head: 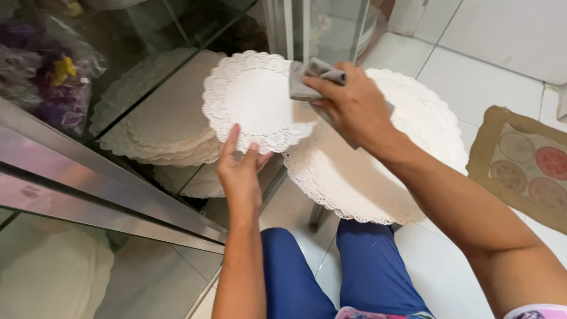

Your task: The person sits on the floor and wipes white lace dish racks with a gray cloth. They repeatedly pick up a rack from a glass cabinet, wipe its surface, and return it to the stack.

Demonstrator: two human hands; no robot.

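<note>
My left hand [241,168] holds a round white plate with a lacy doily rim [251,97] from below, tilted toward me. A crumpled grey cloth [310,80] is pressed against the plate's right edge by my right hand [351,106], which grips it. Behind my right arm lies a larger white lace-edged round [378,171], resting on a stool or stand. My legs in blue trousers [360,272] are below.
A glass display case with metal frame [106,189] stands on the left, holding stacks of white lace rounds [165,124] and purple bagged items [53,82]. A patterned brown mat [525,165] lies on the white tiled floor [472,82] at right.
</note>
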